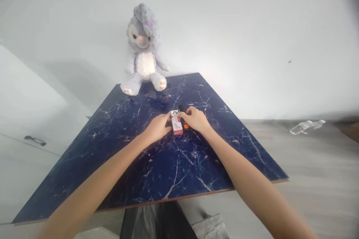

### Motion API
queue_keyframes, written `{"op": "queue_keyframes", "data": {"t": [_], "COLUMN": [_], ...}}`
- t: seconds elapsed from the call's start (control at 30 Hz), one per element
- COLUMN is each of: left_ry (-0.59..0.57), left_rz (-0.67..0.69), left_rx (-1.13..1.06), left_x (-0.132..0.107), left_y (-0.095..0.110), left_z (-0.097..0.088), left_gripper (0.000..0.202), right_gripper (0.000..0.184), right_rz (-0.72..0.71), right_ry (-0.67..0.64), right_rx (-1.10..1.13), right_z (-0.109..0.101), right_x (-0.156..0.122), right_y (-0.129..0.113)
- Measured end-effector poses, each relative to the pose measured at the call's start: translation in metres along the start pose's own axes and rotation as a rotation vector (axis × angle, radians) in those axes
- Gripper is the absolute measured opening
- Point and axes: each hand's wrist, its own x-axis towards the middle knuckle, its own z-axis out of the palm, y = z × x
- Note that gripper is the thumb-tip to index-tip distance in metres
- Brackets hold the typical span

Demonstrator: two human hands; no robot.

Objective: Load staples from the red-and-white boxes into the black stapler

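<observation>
A small white and red box (176, 122) lies in the middle of a dark blue marbled tabletop (157, 164). My left hand (159, 127) rests against the box's left side, fingers curled onto it. My right hand (195, 118) is closed over a small black object with an orange part (185, 124) just right of the box. What exactly that object is I cannot make out.
A grey and white plush rabbit (143, 50) sits at the table's far edge against a white wall. A clear plastic bottle (306, 126) lies on the floor to the right. A white cabinet with a dark handle (35, 140) stands at left.
</observation>
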Motion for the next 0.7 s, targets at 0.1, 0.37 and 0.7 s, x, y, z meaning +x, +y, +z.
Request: {"op": "queue_keyframes", "data": {"t": [0.1,0.37,0.7], "left_ry": [0.006,0.025,0.24], "left_rz": [0.047,0.091,0.039], "left_rx": [0.02,-0.008,-0.083], "left_x": [0.045,0.124,0.074], "left_y": [0.019,0.064,0.007], "left_z": [0.017,0.051,0.043], "left_gripper": [0.053,0.047,0.041], "right_gripper": [0.033,0.045,0.061], "right_rz": [0.08,0.232,0.158], "right_ry": [0.089,0.299,0.435], "right_rx": [-0.017,0.066,0.054], "right_z": [-0.017,-0.045,-0.047], "right_x": [0.023,0.053,0.046], "right_y": [0.023,0.072,0.074]}}
